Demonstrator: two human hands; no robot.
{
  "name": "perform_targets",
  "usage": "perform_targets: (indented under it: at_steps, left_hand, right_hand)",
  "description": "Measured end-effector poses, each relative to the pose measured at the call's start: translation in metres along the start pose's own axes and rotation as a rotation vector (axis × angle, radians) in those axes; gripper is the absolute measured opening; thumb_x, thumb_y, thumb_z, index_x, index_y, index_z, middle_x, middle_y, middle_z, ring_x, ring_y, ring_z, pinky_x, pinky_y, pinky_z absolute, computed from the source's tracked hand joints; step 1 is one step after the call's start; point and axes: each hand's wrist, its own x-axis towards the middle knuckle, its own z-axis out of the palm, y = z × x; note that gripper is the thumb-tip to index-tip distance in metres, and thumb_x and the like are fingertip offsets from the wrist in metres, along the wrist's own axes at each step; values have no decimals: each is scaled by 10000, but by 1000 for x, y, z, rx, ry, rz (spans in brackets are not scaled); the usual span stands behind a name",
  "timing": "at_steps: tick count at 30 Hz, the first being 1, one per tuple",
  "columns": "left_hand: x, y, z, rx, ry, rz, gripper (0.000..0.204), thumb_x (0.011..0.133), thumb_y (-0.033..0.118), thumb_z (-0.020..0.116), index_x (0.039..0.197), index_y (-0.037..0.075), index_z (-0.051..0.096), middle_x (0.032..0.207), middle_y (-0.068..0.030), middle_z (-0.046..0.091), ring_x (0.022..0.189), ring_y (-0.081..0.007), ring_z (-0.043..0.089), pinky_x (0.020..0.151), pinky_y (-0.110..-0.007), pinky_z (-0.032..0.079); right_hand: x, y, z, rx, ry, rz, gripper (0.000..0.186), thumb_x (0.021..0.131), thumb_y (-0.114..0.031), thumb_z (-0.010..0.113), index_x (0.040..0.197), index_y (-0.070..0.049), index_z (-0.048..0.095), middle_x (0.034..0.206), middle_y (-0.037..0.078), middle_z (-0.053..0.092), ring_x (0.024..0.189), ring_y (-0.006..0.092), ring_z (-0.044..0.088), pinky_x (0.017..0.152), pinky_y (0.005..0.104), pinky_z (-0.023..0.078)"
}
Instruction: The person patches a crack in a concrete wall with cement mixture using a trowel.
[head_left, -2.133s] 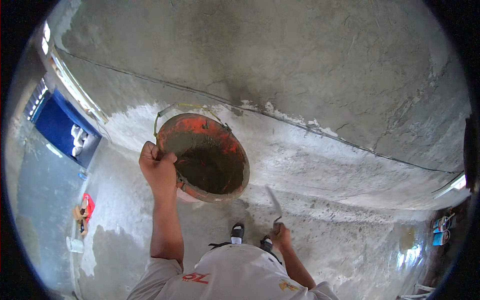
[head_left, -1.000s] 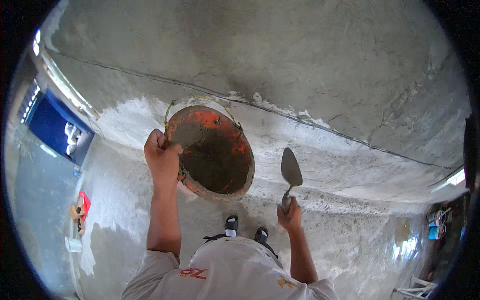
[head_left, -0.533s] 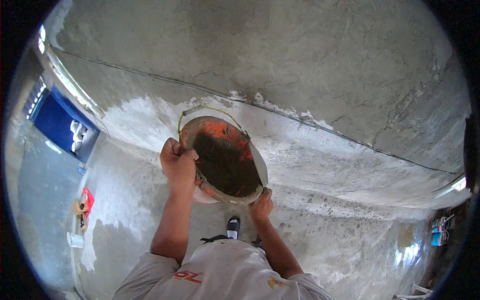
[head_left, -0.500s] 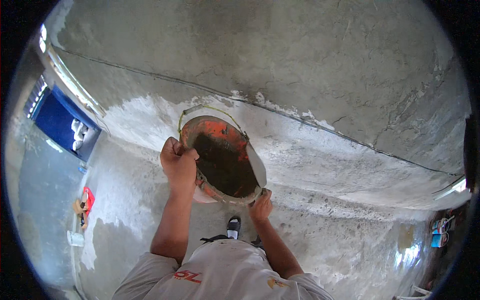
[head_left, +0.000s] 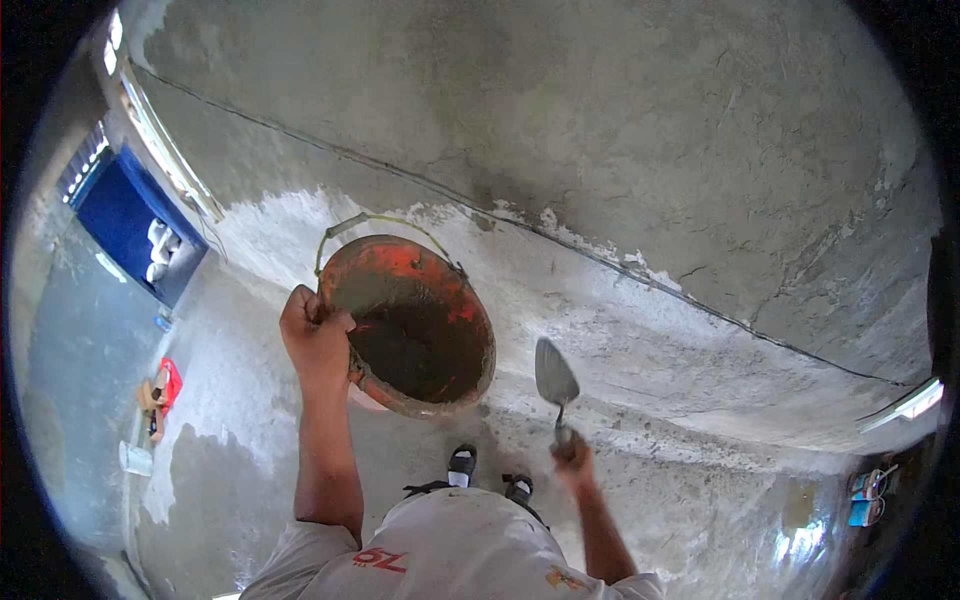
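Rough grey plaster wall [head_left: 600, 130]; floor [head_left: 250, 420] dusty, possibly wet.

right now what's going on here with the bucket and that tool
A person stands on a rough cement floor by a grey plastered wall. The left hand grips the rim of an orange bucket, tilted so its dark wet mortar shows. The right hand holds a trowel by the handle, blade up and clear of the bucket, to its right. No mortar load is visible on the blade.
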Motion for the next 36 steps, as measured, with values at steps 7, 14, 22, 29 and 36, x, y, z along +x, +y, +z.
perform_targets:
  at_steps: [7,14,22,29,36]
  left_hand:
    - [-6,-2,8,72,-150,-51,360,648,-124,570,718,97,295,698,46,271,669,-67,293,580,-251,291]
    - [-8,-4,10,109,-256,-43,351,654,-111,569,717,74,278,692,22,242,662,-80,276,566,-274,275]
    - [-12,11,30,284,-315,227,201,702,-27,570,741,20,379,644,-94,389,586,-211,390,564,-346,347]
    - [3,1,56,435,-473,179,247,672,-40,589,751,9,360,659,-111,320,620,-215,305,551,-344,318]
    - [12,-43,58,503,-536,62,240,690,-25,616,762,4,390,652,-118,359,622,-211,331,571,-341,366]
  right_hand:
    - [7,-273,-47,-580,-201,-389,506,834,-79,805,1286,-29,583,1122,113,669,989,180,608,861,352,518]
    - [11,-367,-50,-954,-349,-420,438,795,-93,810,1209,-72,668,936,157,710,829,331,693,757,401,544]
    - [6,-398,-29,-1249,-720,-407,410,907,-217,750,1289,-98,664,1037,137,753,856,298,720,805,416,576]
    - [17,-382,-5,-915,-946,-107,313,968,-248,699,1225,-69,703,887,96,746,652,171,640,639,338,566]
    - [20,-270,-21,-115,-972,598,441,984,-312,693,1237,47,650,742,52,614,522,104,508,444,258,436]
